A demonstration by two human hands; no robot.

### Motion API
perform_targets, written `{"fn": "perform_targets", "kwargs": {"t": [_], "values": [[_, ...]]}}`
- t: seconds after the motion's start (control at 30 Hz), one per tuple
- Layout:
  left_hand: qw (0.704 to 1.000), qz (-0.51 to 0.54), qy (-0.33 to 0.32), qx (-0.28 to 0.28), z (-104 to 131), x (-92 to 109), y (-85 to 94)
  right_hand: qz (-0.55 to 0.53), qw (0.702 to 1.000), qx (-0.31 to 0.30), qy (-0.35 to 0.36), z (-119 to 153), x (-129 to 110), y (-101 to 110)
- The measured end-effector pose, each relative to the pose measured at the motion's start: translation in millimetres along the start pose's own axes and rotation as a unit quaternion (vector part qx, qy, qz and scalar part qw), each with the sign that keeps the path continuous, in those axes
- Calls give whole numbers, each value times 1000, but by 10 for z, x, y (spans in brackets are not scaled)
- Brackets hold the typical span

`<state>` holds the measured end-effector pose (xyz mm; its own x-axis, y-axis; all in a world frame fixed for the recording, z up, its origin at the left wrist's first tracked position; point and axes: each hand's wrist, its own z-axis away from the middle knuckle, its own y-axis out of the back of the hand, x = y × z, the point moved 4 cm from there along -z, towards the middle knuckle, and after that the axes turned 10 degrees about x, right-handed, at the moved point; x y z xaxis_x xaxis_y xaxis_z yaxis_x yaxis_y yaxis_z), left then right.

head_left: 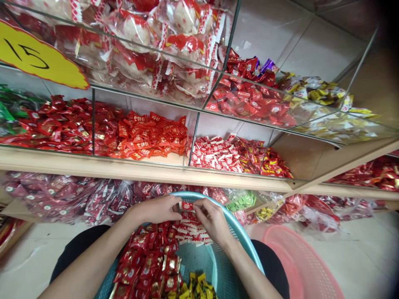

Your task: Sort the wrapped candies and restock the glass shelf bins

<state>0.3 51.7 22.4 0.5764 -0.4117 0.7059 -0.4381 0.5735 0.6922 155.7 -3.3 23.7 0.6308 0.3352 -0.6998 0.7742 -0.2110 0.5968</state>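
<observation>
A small red-and-white wrapped candy (187, 206) is stretched between my two hands over the far side of a blue plastic basket (249, 241). My left hand (165, 209) is closed at the candy's left end, and my right hand (213, 220) pinches its right end. Just beneath lie more red-and-white candies (193, 232) in rows. Dark red and gold wrapped candies (146, 261) fill the basket's left part. Yellow wrapped candies (199, 286) show at the bottom edge of the view.
Ahead, a wooden shelf (149, 171) has glass-divided bins of wrapped candies, including orange-red ones (152, 135) and red-and-white ones (215, 153). A yellow price tag (40, 56) reads 15. Bagged candies (106, 199) lie below the shelf. A pink basket (302, 261) stands at right.
</observation>
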Motion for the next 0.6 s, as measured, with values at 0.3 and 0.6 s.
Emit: {"fn": "perform_targets", "kwargs": {"t": [0.3,0.6], "values": [[996,83,-7,28,-14,213,133,-31,999,-14,-42,-40,29,-4],[980,-175,-11,97,99,298,14,-27,999,-12,-44,-93,116,237]]}}
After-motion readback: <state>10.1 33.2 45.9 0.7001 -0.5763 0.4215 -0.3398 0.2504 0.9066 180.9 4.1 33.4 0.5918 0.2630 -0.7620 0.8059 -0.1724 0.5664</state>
